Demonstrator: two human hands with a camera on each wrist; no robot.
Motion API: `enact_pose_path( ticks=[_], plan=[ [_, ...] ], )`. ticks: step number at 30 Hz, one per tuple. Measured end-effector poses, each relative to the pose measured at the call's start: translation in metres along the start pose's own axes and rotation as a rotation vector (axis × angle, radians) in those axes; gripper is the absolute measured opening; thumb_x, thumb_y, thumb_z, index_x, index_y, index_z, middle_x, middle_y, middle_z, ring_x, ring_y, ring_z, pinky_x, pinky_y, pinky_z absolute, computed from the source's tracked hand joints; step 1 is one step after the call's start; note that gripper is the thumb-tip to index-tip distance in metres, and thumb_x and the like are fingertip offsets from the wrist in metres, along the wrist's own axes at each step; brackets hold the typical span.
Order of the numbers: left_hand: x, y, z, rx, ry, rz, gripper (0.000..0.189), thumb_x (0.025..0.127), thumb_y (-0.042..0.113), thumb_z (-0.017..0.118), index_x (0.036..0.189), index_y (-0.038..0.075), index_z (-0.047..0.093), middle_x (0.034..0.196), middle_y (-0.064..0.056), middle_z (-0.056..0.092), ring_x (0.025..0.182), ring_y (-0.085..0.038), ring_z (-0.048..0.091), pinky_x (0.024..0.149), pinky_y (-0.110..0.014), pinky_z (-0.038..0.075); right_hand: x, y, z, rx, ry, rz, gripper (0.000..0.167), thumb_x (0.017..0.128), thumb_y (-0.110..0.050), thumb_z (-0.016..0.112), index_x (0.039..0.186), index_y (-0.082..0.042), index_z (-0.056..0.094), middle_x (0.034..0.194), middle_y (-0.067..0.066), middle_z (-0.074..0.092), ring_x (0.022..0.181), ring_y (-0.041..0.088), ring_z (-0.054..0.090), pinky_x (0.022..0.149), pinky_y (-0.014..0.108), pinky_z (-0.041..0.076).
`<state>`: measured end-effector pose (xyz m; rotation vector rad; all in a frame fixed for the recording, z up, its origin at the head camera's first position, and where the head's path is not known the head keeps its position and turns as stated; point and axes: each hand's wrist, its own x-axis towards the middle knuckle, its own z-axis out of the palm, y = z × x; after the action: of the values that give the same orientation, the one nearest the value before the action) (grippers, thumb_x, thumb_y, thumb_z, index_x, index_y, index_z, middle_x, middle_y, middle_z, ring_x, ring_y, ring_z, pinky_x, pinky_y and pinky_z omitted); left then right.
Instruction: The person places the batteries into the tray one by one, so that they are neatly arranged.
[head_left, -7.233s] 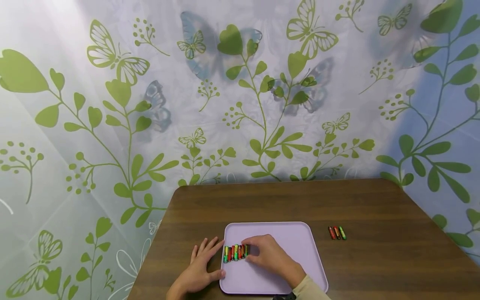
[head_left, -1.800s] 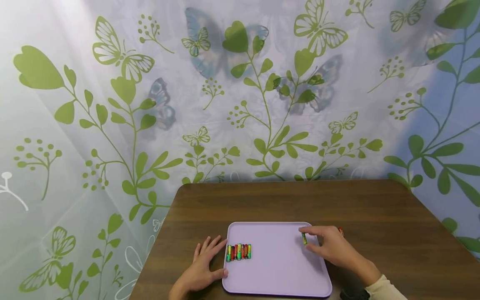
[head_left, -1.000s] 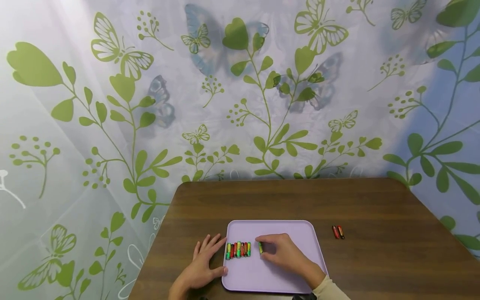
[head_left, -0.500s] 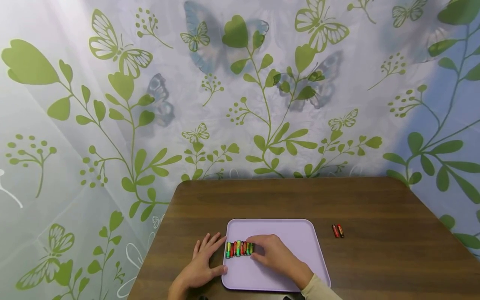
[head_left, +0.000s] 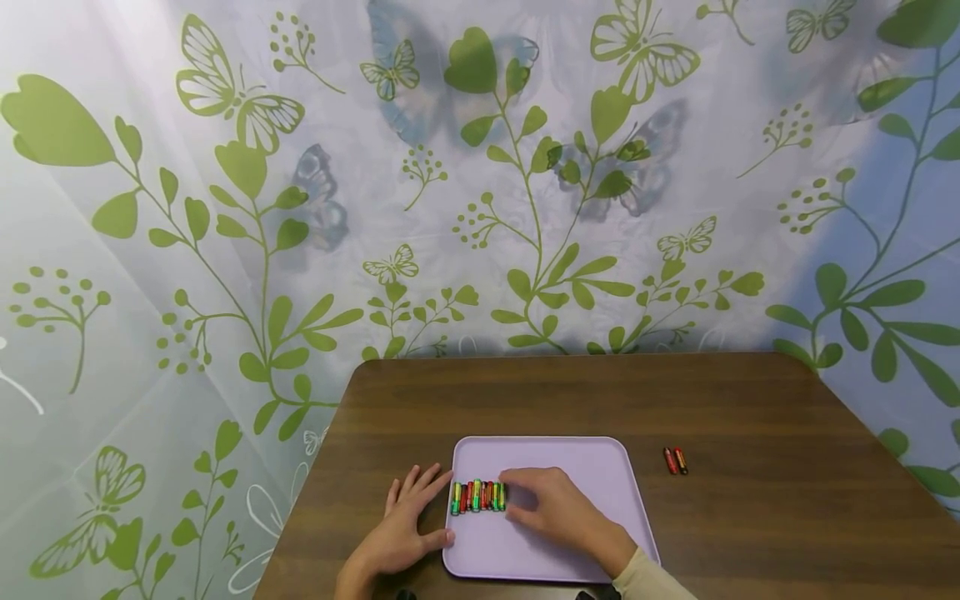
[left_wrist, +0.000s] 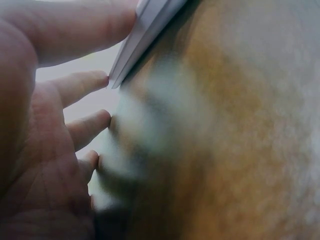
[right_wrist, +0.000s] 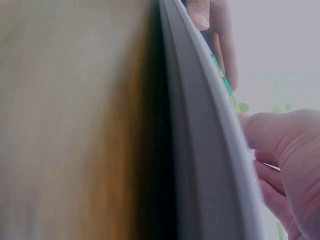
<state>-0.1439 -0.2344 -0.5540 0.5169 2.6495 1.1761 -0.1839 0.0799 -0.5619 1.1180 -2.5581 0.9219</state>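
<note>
A row of several small batteries [head_left: 476,496], green-yellow and red-black, lies side by side at the left of a lilac tray [head_left: 577,533]. The right hand [head_left: 558,508] is over the tray, thumb and forefinger spread apart right at the rightmost green battery [head_left: 502,496], which shows between the fingertips. At the tray's left edge the left hand [head_left: 401,529] lies with fingers spread, forefinger and thumb touching the rim. In the left wrist view, left fingers [left_wrist: 85,87] extend along the tray rim [left_wrist: 145,40]. The right wrist view shows the right thumb [right_wrist: 265,130] close to a green battery [right_wrist: 222,77].
Two red-and-black batteries [head_left: 675,461] lie on the brown wooden table [head_left: 570,392], right of the tray. A curtain with green leaves and butterflies [head_left: 420,208] hangs behind the table's far edge.
The right hand brought a green battery from the table's right to the row's right end, then eased slightly rightward. Three batteries on the table became two. The left hand stayed at the tray edge.
</note>
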Motion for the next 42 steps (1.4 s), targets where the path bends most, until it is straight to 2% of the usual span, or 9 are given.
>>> enact_pose_path(
  ticks=[7, 12, 23, 32, 35, 37, 39, 42],
  plan=[
    [-0.002, 0.001, 0.000, -0.018, 0.008, 0.023, 0.088, 0.091, 0.036, 0.086, 0.167, 0.016, 0.047, 0.177, -0.027, 0.031, 0.164, -0.062, 0.006, 0.123, -0.082, -0.010, -0.012, 0.013, -0.020, -0.004, 0.000, 0.019, 0.046, 0.084, -0.015, 0.094, 0.128, -0.007, 0.080, 0.125, 0.001, 0.082, 0.118, 0.018, 0.078, 0.100, 0.043, 0.064],
    [-0.003, -0.002, 0.001, -0.020, 0.000, 0.011, 0.088, 0.091, 0.036, 0.086, 0.167, 0.015, 0.046, 0.177, -0.026, 0.030, 0.165, -0.061, 0.005, 0.123, -0.081, -0.011, -0.021, 0.024, -0.041, -0.013, 0.016, 0.015, 0.048, 0.083, -0.017, 0.095, 0.128, -0.007, 0.080, 0.124, 0.001, 0.083, 0.116, 0.019, 0.079, 0.098, 0.043, 0.065],
    [-0.003, -0.002, 0.002, -0.038, 0.014, 0.023, 0.088, 0.090, 0.036, 0.087, 0.166, 0.014, 0.048, 0.176, -0.028, 0.031, 0.164, -0.063, 0.005, 0.122, -0.081, -0.011, -0.043, 0.059, -0.093, -0.048, 0.010, -0.049, 0.050, 0.084, -0.018, 0.096, 0.130, -0.008, 0.079, 0.125, -0.002, 0.082, 0.115, 0.017, 0.079, 0.091, 0.039, 0.066],
    [0.000, -0.004, 0.002, -0.032, -0.005, -0.001, 0.090, 0.092, 0.036, 0.086, 0.168, 0.013, 0.045, 0.178, -0.026, 0.029, 0.166, -0.060, 0.004, 0.124, -0.079, -0.012, -0.063, 0.080, -0.131, -0.052, -0.071, 0.062, 0.053, 0.086, -0.022, 0.095, 0.134, -0.009, 0.078, 0.132, 0.000, 0.080, 0.121, 0.020, 0.077, 0.095, 0.040, 0.066],
    [0.000, -0.004, 0.002, -0.034, -0.004, 0.002, 0.090, 0.091, 0.036, 0.086, 0.168, 0.013, 0.045, 0.178, -0.026, 0.029, 0.166, -0.060, 0.004, 0.124, -0.079, -0.012, -0.072, 0.089, -0.142, -0.052, -0.090, 0.101, 0.053, 0.088, -0.027, 0.094, 0.135, -0.010, 0.078, 0.132, 0.001, 0.080, 0.121, 0.013, 0.076, 0.094, 0.035, 0.066],
    [0.000, -0.004, 0.002, -0.033, -0.004, 0.005, 0.090, 0.091, 0.036, 0.086, 0.168, 0.013, 0.045, 0.178, -0.026, 0.029, 0.166, -0.060, 0.004, 0.124, -0.079, -0.012, -0.077, 0.094, -0.149, -0.035, -0.094, 0.124, 0.053, 0.088, -0.027, 0.094, 0.136, -0.010, 0.078, 0.121, -0.001, 0.083, 0.096, 0.001, 0.075, 0.080, 0.025, 0.064],
    [0.001, -0.003, 0.002, -0.031, -0.004, 0.004, 0.090, 0.091, 0.036, 0.086, 0.168, 0.014, 0.045, 0.178, -0.025, 0.029, 0.166, -0.060, 0.003, 0.124, -0.078, -0.012, -0.081, 0.098, -0.156, -0.017, -0.093, 0.144, 0.054, 0.088, -0.027, 0.094, 0.136, -0.009, 0.077, 0.097, -0.008, 0.080, 0.075, -0.008, 0.061, 0.065, 0.018, 0.054],
    [0.001, -0.003, 0.001, -0.029, -0.006, 0.001, 0.090, 0.092, 0.037, 0.086, 0.168, 0.014, 0.045, 0.178, -0.025, 0.028, 0.166, -0.059, 0.003, 0.124, -0.078, -0.012, -0.086, 0.104, -0.165, 0.002, -0.098, 0.170, 0.054, 0.088, -0.025, 0.093, 0.136, -0.008, 0.076, 0.071, -0.016, 0.056, 0.059, -0.005, 0.036, 0.053, 0.018, 0.037]
  ],
)
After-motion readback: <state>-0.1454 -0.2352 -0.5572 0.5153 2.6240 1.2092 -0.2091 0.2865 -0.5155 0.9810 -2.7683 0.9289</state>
